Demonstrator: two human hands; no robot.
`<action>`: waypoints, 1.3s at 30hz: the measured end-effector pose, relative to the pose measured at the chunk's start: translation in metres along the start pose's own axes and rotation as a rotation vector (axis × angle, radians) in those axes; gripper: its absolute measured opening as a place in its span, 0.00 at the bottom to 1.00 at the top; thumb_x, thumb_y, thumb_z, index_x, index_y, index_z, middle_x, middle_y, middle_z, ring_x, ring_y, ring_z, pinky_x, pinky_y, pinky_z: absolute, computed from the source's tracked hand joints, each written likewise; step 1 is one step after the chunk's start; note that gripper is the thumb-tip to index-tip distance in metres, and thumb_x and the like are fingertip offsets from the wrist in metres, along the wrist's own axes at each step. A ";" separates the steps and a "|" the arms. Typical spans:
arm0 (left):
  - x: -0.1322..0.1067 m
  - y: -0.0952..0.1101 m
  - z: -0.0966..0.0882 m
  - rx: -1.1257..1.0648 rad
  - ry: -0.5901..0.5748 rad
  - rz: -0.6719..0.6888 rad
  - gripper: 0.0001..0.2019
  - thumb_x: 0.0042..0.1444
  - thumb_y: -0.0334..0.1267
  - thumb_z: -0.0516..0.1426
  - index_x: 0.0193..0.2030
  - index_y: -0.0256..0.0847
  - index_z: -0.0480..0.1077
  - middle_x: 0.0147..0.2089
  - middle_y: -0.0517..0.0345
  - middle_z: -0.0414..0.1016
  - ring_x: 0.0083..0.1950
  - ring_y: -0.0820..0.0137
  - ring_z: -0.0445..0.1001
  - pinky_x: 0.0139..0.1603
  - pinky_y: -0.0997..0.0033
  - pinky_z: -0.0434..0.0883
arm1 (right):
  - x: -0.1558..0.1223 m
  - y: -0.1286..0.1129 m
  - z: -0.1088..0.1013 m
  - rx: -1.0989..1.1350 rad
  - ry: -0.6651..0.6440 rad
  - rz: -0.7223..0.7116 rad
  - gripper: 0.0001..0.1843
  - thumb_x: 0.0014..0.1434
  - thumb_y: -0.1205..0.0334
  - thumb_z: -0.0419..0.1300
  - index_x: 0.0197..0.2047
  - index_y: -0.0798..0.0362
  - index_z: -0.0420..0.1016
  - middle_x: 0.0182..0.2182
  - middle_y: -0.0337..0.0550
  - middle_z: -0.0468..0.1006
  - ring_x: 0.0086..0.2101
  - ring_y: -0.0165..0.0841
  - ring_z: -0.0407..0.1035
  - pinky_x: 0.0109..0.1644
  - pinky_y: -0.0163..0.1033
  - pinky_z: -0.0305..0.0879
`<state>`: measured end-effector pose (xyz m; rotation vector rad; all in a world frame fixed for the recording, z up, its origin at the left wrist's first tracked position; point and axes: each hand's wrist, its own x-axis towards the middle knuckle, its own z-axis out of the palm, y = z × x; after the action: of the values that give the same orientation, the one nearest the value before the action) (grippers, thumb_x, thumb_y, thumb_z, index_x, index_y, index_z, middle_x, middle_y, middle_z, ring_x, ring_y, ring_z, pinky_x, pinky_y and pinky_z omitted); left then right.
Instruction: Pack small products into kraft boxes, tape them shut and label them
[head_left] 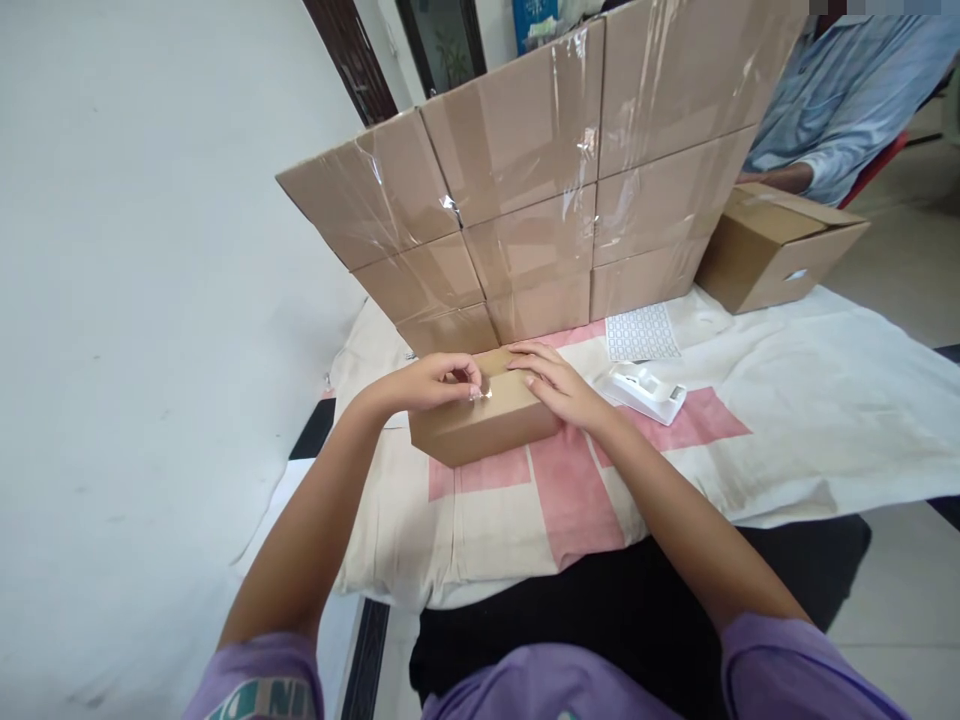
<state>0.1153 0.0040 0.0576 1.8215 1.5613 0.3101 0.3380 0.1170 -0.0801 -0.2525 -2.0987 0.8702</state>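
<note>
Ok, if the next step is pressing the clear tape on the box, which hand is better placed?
Probably the left hand: its fingertips are at the clear tape, while the right hand rests on the right end of the box.

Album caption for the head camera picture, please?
Left hand at clear tape, right hand resting on a cardboard box.

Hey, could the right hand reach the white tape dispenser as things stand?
Probably yes: the right hand rests on the cardboard box, and the dispenser lies on the cloth nearby, with nothing visible between them.
</note>
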 end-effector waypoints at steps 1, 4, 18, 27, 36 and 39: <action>0.002 -0.001 -0.001 -0.009 -0.025 0.002 0.11 0.62 0.48 0.60 0.41 0.43 0.73 0.46 0.57 0.78 0.45 0.67 0.74 0.47 0.68 0.67 | 0.000 0.000 0.000 -0.003 -0.004 -0.001 0.16 0.72 0.57 0.52 0.57 0.43 0.75 0.64 0.47 0.70 0.65 0.45 0.63 0.71 0.62 0.58; 0.007 -0.005 0.001 -0.024 -0.022 -0.009 0.12 0.60 0.48 0.62 0.40 0.42 0.72 0.42 0.57 0.77 0.41 0.68 0.72 0.43 0.69 0.66 | -0.001 -0.001 0.001 -0.017 -0.017 0.000 0.17 0.71 0.59 0.52 0.58 0.43 0.75 0.65 0.47 0.69 0.65 0.46 0.62 0.71 0.64 0.58; 0.011 -0.026 0.020 -0.036 0.105 -0.002 0.14 0.59 0.46 0.61 0.48 0.43 0.70 0.42 0.57 0.73 0.41 0.67 0.71 0.44 0.65 0.67 | -0.005 -0.004 0.003 -0.024 -0.018 0.010 0.17 0.69 0.63 0.51 0.56 0.44 0.76 0.65 0.48 0.68 0.66 0.45 0.61 0.72 0.63 0.56; 0.008 -0.030 0.028 -0.032 0.235 -0.039 0.16 0.62 0.47 0.58 0.53 0.44 0.73 0.36 0.61 0.67 0.37 0.69 0.67 0.41 0.67 0.65 | -0.006 -0.006 0.003 -0.009 -0.009 0.032 0.19 0.68 0.64 0.50 0.56 0.44 0.76 0.65 0.46 0.68 0.67 0.45 0.60 0.73 0.63 0.55; 0.014 -0.031 0.041 0.050 0.446 -0.093 0.10 0.67 0.44 0.52 0.42 0.45 0.73 0.42 0.58 0.77 0.43 0.64 0.73 0.46 0.64 0.66 | -0.006 -0.004 0.004 0.032 -0.003 0.039 0.19 0.68 0.64 0.50 0.56 0.43 0.76 0.66 0.45 0.67 0.67 0.45 0.59 0.73 0.64 0.53; 0.011 -0.030 0.039 -0.007 0.442 -0.088 0.13 0.67 0.44 0.50 0.40 0.44 0.74 0.48 0.57 0.79 0.51 0.63 0.74 0.54 0.63 0.66 | -0.006 -0.002 0.005 0.045 0.007 0.037 0.19 0.67 0.64 0.51 0.56 0.42 0.76 0.65 0.45 0.68 0.67 0.45 0.59 0.73 0.64 0.53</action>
<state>0.1184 0.0015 0.0074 1.7506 1.9253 0.7130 0.3384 0.1106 -0.0843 -0.2709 -2.0710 0.9352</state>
